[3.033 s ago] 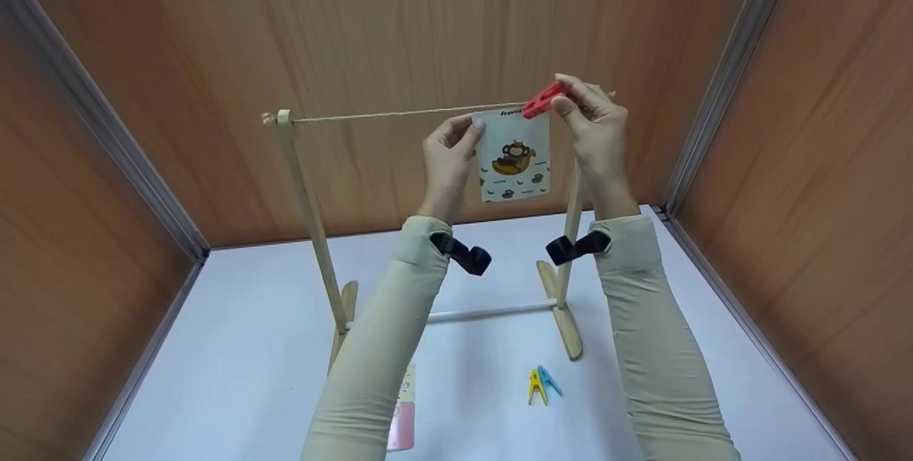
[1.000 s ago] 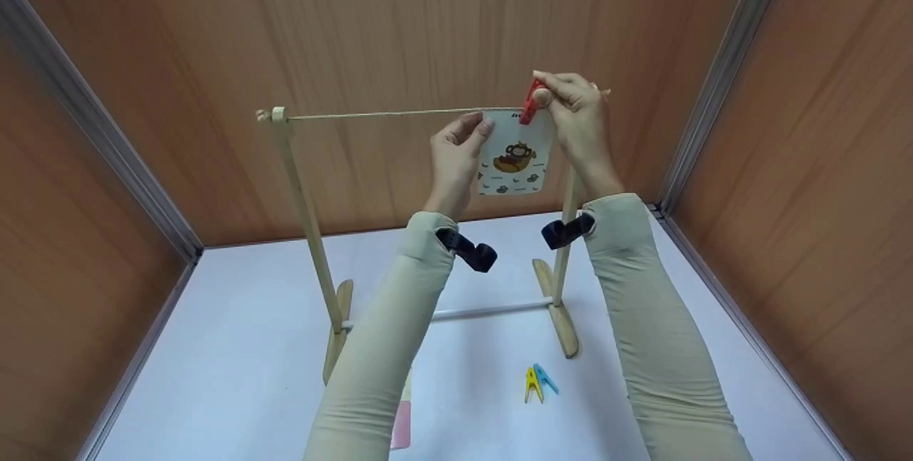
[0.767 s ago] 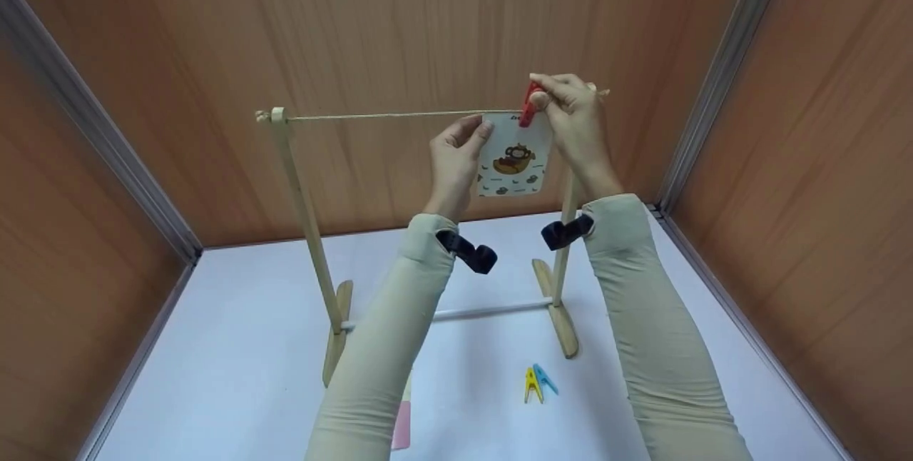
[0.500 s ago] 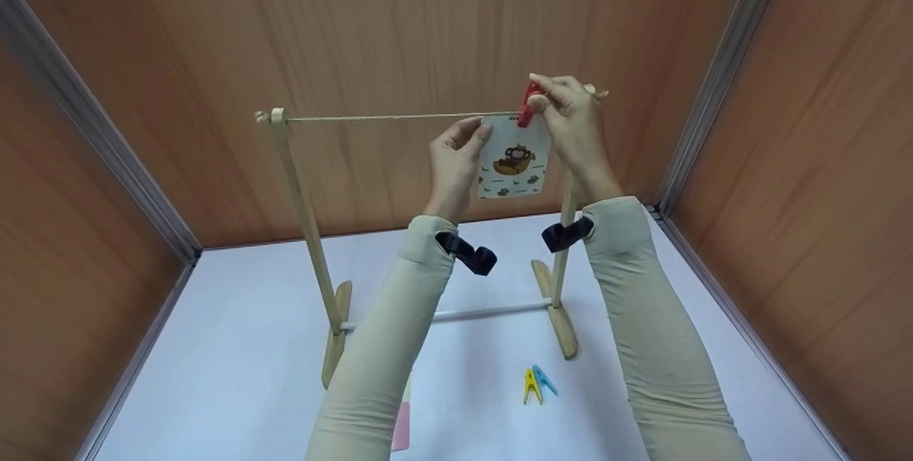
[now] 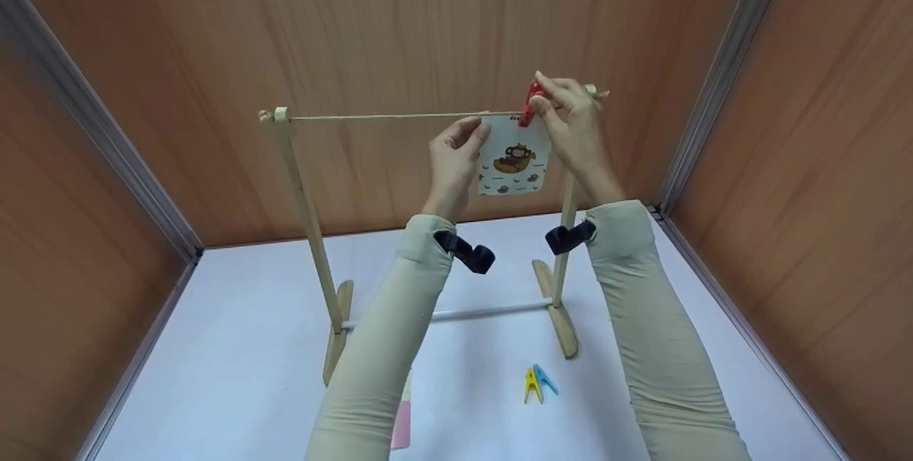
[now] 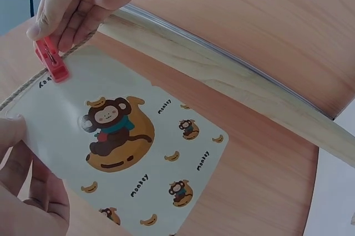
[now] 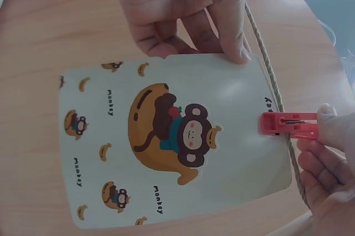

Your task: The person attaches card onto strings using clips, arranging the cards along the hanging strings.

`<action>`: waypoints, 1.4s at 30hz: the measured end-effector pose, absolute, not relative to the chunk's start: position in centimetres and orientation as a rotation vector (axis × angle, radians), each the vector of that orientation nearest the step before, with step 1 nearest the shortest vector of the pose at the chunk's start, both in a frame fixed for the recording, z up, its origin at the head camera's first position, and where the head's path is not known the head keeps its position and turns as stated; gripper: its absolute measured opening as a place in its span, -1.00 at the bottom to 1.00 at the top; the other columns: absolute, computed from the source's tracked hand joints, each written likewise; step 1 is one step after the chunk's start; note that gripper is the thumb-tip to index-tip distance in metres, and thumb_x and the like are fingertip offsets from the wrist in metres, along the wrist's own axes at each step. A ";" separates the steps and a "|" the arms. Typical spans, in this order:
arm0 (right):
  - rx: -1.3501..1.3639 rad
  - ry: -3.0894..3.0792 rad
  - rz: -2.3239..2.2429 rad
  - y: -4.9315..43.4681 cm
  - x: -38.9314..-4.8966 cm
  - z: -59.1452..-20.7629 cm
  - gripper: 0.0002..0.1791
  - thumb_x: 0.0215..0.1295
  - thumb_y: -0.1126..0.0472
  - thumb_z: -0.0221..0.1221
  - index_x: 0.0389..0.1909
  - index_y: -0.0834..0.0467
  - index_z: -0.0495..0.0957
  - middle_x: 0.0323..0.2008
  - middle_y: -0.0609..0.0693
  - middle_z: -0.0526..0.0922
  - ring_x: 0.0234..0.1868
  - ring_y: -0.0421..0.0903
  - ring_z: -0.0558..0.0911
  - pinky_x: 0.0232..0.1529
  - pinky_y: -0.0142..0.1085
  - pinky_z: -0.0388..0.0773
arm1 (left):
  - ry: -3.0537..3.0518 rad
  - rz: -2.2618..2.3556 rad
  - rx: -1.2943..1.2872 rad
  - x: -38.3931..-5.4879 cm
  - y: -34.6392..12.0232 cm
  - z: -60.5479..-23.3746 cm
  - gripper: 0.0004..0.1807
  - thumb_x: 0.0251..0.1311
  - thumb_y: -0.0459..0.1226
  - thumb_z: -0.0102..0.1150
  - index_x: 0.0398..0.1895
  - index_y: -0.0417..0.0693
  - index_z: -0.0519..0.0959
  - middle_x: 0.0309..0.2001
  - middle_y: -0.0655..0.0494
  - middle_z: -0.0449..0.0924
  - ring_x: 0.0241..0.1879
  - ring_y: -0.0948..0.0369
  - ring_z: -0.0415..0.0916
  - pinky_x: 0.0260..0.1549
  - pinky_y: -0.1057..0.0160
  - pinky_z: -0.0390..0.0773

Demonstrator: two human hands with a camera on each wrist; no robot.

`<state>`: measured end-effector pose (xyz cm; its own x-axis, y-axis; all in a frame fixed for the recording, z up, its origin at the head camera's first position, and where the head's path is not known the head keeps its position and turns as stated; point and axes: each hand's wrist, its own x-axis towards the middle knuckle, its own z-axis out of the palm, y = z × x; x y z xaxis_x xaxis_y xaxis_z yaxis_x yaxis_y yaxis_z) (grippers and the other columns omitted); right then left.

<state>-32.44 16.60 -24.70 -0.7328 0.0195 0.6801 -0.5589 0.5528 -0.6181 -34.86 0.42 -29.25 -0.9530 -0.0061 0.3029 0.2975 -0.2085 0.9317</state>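
Note:
My left hand pinches the upper left edge of a white card printed with a monkey on a banana. The card hangs with its top edge along a thin rope. My right hand pinches the handle end of a red clothespin between thumb and fingers. In the right wrist view the clothespin sits across the rope, its tip over the card's top edge near the lettering. The left wrist view shows the thumb of my left hand on the card's front.
The rope runs between two wooden posts of a stand with a white lower bar. On the white table lie a yellow clothespin, a blue clothespin and a pink item partly hidden by my left sleeve. Wood-grain panels surround the table.
Since three seconds ago, the red clothespin has moved slightly left and turned more upright over the card's top edge. In the last second both hands have barely shifted.

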 end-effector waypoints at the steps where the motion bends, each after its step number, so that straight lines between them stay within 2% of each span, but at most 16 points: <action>1: 0.432 -2.142 1.161 16.6 -32.4 -24.7 -0.50 0.34 0.13 0.11 0.26 0.20 0.42 0.12 0.14 0.55 0.05 -0.03 0.51 0.16 -0.17 0.40 | -1.834 -2.275 -0.354 -34.9 0.4 -29.2 -0.73 0.31 -0.28 0.13 0.03 -0.14 0.58 -0.04 0.00 0.63 -0.07 0.20 0.58 -0.06 0.33 0.53; 7: 0.427 -2.114 1.166 16.7 -32.4 -25.1 -0.53 0.36 0.13 0.11 0.26 0.14 0.43 0.14 0.10 0.56 0.16 -0.04 0.48 0.24 -0.13 0.38 | -1.828 -2.281 -0.382 -34.8 -0.2 -29.4 -0.71 0.34 -0.27 0.09 0.07 -0.12 0.57 0.00 0.04 0.61 -0.02 0.24 0.53 0.04 0.29 0.50; 13: 0.411 -2.100 1.149 16.9 -32.3 -25.3 -0.55 0.36 0.12 0.13 0.25 0.10 0.45 0.18 0.06 0.56 0.22 -0.07 0.45 0.34 -0.15 0.30 | -1.834 -2.294 -0.413 -34.9 -0.7 -29.7 -0.70 0.37 -0.26 0.03 0.08 -0.14 0.57 0.02 -0.04 0.61 0.00 0.18 0.55 0.15 0.14 0.46; 20: 0.429 -2.034 1.136 17.4 -32.2 -25.8 -0.58 0.38 0.18 0.12 0.23 0.14 0.47 0.18 0.08 0.56 0.25 -0.06 0.46 0.36 -0.20 0.26 | -1.866 -2.309 -0.459 -34.8 -1.4 -30.6 -0.65 0.44 -0.23 -0.08 0.18 -0.10 0.50 0.12 -0.04 0.59 0.10 0.16 0.54 0.19 0.18 0.44; 26: 0.446 -1.965 1.170 17.4 -32.0 -26.8 -0.58 0.37 0.24 0.13 0.23 0.18 0.47 0.23 0.09 0.52 0.34 -0.02 0.40 0.40 -0.21 0.22 | -1.916 -2.272 -0.520 -34.5 -2.5 -32.1 -0.60 0.48 -0.21 -0.17 0.29 -0.10 0.41 0.21 -0.04 0.52 0.16 0.15 0.50 0.25 0.13 0.39; 35: 0.533 -1.868 1.214 17.8 -31.5 -29.3 -0.55 0.37 0.29 0.11 0.27 0.20 0.41 0.26 0.05 0.49 0.29 -0.09 0.47 0.27 -0.27 0.39 | -1.991 -2.228 -0.563 -34.1 -4.4 -34.3 -0.57 0.48 -0.24 -0.17 0.36 -0.06 0.32 0.29 -0.09 0.42 0.28 0.00 0.38 0.29 0.04 0.32; 42: 0.539 -1.936 1.265 18.2 -30.9 -31.6 -0.54 0.36 0.25 0.13 0.27 0.17 0.42 0.25 0.05 0.50 0.26 -0.05 0.50 0.23 -0.16 0.43 | -2.089 -2.199 -0.495 -33.6 -6.1 -35.9 -0.57 0.48 -0.19 -0.16 0.37 0.07 0.32 0.29 0.05 0.45 0.27 0.13 0.39 0.30 0.09 0.31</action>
<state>-30.89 18.21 -31.63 -0.6318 0.0516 0.7734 -0.6876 0.4232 -0.5900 -33.64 -6.05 -35.87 -0.9458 0.1704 0.2765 0.2674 -0.0747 0.9607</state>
